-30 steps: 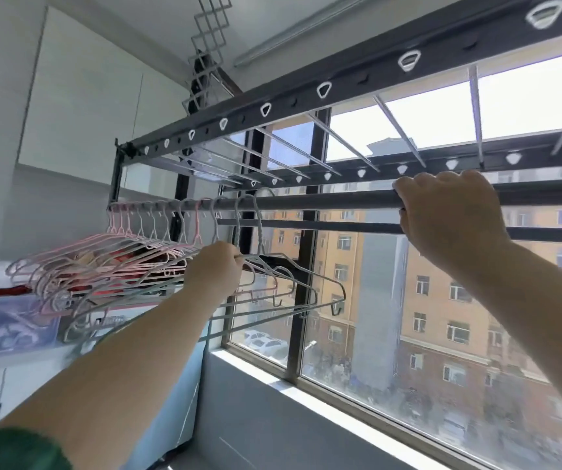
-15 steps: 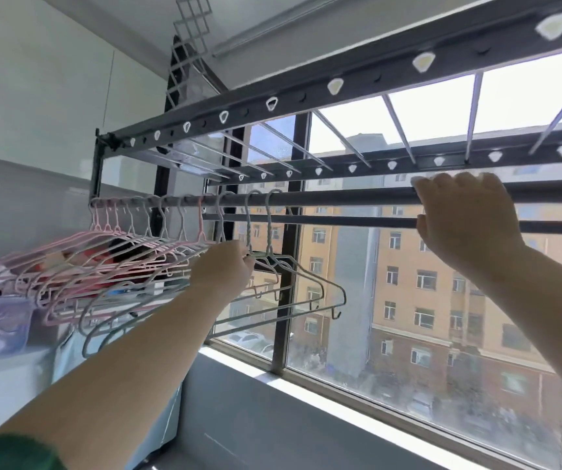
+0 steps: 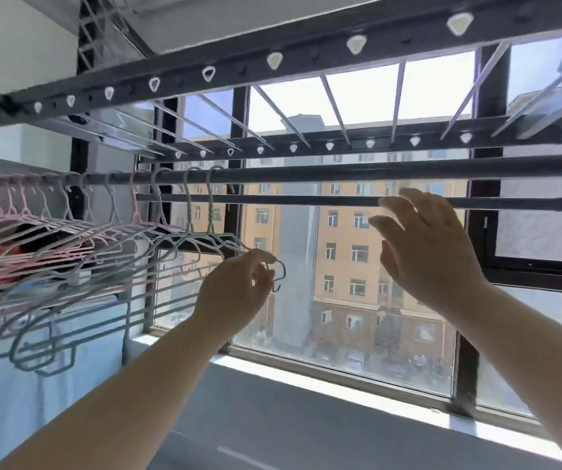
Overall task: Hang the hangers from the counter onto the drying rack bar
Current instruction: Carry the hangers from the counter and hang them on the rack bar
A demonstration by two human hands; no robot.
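Pinches with the left hand (image 3: 235, 293) the tip of the rightmost green hanger (image 3: 210, 212), hooked up-left on the drying rack bar (image 3: 340, 173), right hand (image 3: 432, 256) spread empty at centre-right.

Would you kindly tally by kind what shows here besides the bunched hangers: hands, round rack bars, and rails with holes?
Hands: 2, the left hand pinching a hanger, the right hand open.
Round rack bars: 2, upper bar and lower bar.
Rails with holes: 2, front rail and back rail.
Total: 6
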